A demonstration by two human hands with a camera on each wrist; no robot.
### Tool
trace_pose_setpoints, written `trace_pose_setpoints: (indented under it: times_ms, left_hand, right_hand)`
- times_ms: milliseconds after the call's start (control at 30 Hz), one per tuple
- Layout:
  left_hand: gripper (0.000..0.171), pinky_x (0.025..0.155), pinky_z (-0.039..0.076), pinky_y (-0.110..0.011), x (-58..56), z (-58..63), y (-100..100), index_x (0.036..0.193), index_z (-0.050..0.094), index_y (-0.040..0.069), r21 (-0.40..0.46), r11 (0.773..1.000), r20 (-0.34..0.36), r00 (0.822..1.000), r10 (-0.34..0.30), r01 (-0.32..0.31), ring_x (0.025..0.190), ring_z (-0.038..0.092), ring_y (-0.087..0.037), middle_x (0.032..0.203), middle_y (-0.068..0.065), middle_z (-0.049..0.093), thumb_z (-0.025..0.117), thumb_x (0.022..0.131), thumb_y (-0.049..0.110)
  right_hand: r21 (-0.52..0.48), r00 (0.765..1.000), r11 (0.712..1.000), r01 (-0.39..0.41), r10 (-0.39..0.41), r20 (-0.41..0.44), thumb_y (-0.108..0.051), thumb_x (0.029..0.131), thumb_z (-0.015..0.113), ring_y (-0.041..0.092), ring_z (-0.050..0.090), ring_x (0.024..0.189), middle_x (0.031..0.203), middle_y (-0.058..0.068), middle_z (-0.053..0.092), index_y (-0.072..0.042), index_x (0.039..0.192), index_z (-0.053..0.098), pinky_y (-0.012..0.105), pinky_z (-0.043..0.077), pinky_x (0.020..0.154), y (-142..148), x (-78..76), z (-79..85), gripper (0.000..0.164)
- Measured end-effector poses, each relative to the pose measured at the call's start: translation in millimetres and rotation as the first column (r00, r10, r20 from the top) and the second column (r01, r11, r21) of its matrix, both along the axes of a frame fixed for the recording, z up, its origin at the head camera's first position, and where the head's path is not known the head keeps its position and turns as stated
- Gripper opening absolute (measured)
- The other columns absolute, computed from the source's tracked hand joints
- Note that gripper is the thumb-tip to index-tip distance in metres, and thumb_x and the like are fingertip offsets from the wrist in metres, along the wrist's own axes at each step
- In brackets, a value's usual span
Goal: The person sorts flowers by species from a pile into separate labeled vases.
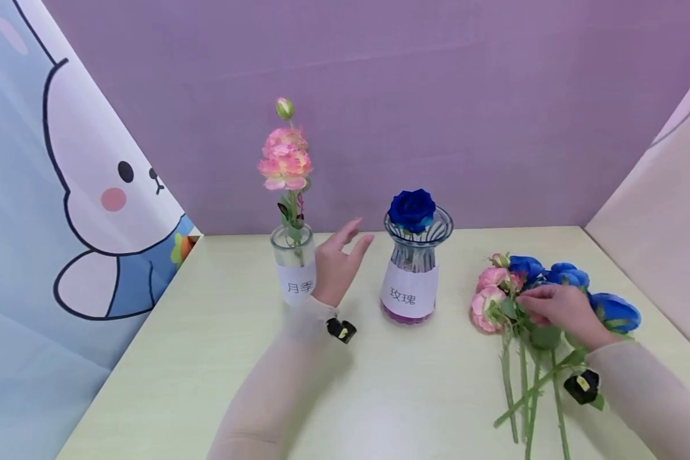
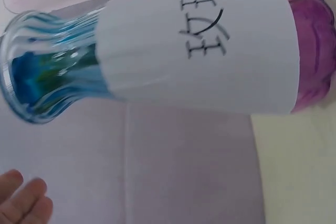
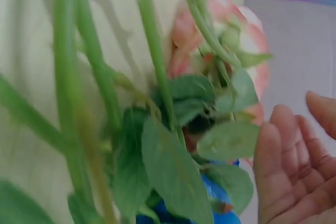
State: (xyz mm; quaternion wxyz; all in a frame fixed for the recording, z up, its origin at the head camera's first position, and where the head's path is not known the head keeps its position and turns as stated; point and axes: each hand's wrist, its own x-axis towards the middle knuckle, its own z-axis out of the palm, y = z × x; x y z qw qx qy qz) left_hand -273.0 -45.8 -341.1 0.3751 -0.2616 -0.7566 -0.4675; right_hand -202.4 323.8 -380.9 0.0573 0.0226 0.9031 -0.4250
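My left hand [image 1: 339, 265], fingers spread and holding nothing, hovers between two labelled vases. Left of it stands a clear glass vase [image 1: 294, 278] with a pink flower stem [image 1: 285, 163] upright in it. Right of it is a flared vase [image 1: 409, 291] with a purple base, and a blue rose [image 1: 412, 207] sits in its mouth. My right hand [image 1: 560, 313] is over a pile of loose flowers, fingertips by the leaves [image 3: 176, 169]. In the right wrist view its fingers look extended, with nothing between them. The pile has a pink flower [image 1: 487, 310] and several blue roses [image 1: 615, 312].
Green stems [image 1: 531, 390] cross each other and point toward the table's front. The pale table [image 1: 167, 383] meets a purple backdrop [image 1: 437, 115] behind the vases. A cartoon-printed cloth [image 1: 86, 255] hangs on the left, a pale panel [image 1: 661, 223] on the right.
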Motion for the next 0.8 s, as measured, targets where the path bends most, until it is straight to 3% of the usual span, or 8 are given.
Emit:
trace_pose_setpoints:
  times_ms: [133, 300, 400, 467, 533, 600, 700, 800]
  left_hand:
    - [0.029, 0.074, 0.059, -0.037, 7.2, 0.6, -18.0, 0.104, 0.066, -0.010, 0.080, 0.995, -0.111, 0.991, 0.076, -0.067, 0.083, 0.069, -0.036, 0.101, -0.024, 0.068, 0.076, 0.079, 0.001]
    - [0.015, 0.056, 0.056, -0.020, 12.0, -5.7, -42.0, 0.087, 0.067, -0.011, 0.256, 0.961, -0.274, 0.945, 0.177, -0.106, 0.059, 0.066, -0.033, 0.082, -0.024, 0.069, 0.073, 0.077, -0.002]
    - [0.021, 0.064, 0.053, -0.014, 12.4, -11.0, -57.3, 0.083, 0.066, -0.011, 0.334, 0.934, -0.343, 0.906, 0.249, -0.130, 0.060, 0.064, -0.026, 0.078, -0.024, 0.068, 0.071, 0.083, 0.010]
    - [0.027, 0.073, 0.053, -0.015, 11.5, -15.2, -67.2, 0.082, 0.065, -0.010, 0.368, 0.917, -0.371, 0.880, 0.297, -0.154, 0.067, 0.065, -0.023, 0.078, -0.023, 0.068, 0.070, 0.086, 0.016]
    - [0.026, 0.080, 0.053, -0.019, 9.8, -19.5, -77.4, 0.083, 0.065, -0.010, 0.385, 0.904, -0.372, 0.865, 0.336, -0.185, 0.076, 0.066, -0.020, 0.081, -0.022, 0.068, 0.071, 0.086, 0.016]
    - [0.018, 0.085, 0.053, -0.023, 8.0, -23.6, -87.2, 0.084, 0.066, -0.010, 0.374, 0.904, -0.349, 0.872, 0.344, -0.206, 0.085, 0.067, -0.019, 0.084, -0.023, 0.068, 0.072, 0.083, 0.007]
    - [0.016, 0.091, 0.052, -0.025, 3.9, -29.4, -100.0, 0.090, 0.067, -0.012, 0.313, 0.922, -0.273, 0.909, 0.315, -0.226, 0.094, 0.067, -0.020, 0.092, -0.026, 0.068, 0.073, 0.075, -0.009]
    - [0.023, 0.095, 0.049, -0.026, 0.1, -36.8, -110.1, 0.096, 0.067, -0.012, 0.241, 0.946, -0.215, 0.938, 0.271, -0.218, 0.100, 0.066, -0.030, 0.100, -0.029, 0.066, 0.076, 0.079, 0.000]
  right_hand:
    - [0.086, 0.999, 0.996, -0.026, 0.022, 0.046, -0.028, 0.095, 0.059, 0.018, 0.062, 0.065, 0.072, 0.003, 0.064, 0.011, 0.105, 0.065, 0.028, 0.056, 0.059, -3.9, 4.8, -6.5, 0.040]
    - [0.116, 0.996, 0.993, -0.037, 0.027, 0.087, -0.026, 0.093, 0.062, 0.017, 0.059, 0.062, 0.067, 0.002, 0.062, 0.005, 0.094, 0.069, 0.028, 0.053, 0.056, -6.3, 6.8, -12.6, 0.031]
    - [0.098, 0.995, 0.995, -0.025, 0.015, 0.100, -0.022, 0.091, 0.064, 0.016, 0.060, 0.061, 0.067, 0.002, 0.062, 0.006, 0.095, 0.069, 0.028, 0.055, 0.055, -8.2, 7.4, -17.2, 0.029]
    - [0.081, 0.994, 0.997, -0.016, 0.007, 0.107, -0.021, 0.091, 0.065, 0.016, 0.060, 0.062, 0.067, 0.002, 0.062, 0.007, 0.097, 0.068, 0.029, 0.055, 0.055, -9.8, 8.8, -20.8, 0.029]
    - [0.054, 0.994, 0.999, -0.003, -0.003, 0.111, -0.021, 0.091, 0.065, 0.016, 0.061, 0.063, 0.069, 0.003, 0.063, 0.010, 0.102, 0.066, 0.029, 0.056, 0.056, -11.6, 11.0, -24.6, 0.033]
    - [0.024, 0.993, 1.000, 0.020, -0.023, 0.113, -0.021, 0.091, 0.064, 0.017, 0.061, 0.065, 0.072, 0.004, 0.063, 0.013, 0.109, 0.061, 0.030, 0.057, 0.058, -13.8, 13.6, -27.8, 0.038]
    - [-0.002, 0.993, 0.998, 0.058, -0.057, 0.103, -0.023, 0.092, 0.064, 0.017, 0.062, 0.066, 0.075, 0.006, 0.064, 0.015, 0.110, 0.054, 0.030, 0.058, 0.059, -16.1, 17.0, -31.3, 0.043]
    - [0.015, 0.992, 0.998, 0.063, -0.064, 0.108, -0.023, 0.092, 0.064, 0.017, 0.062, 0.066, 0.075, 0.006, 0.064, 0.010, 0.099, 0.057, 0.030, 0.058, 0.059, -18.0, 20.2, -32.0, 0.034]
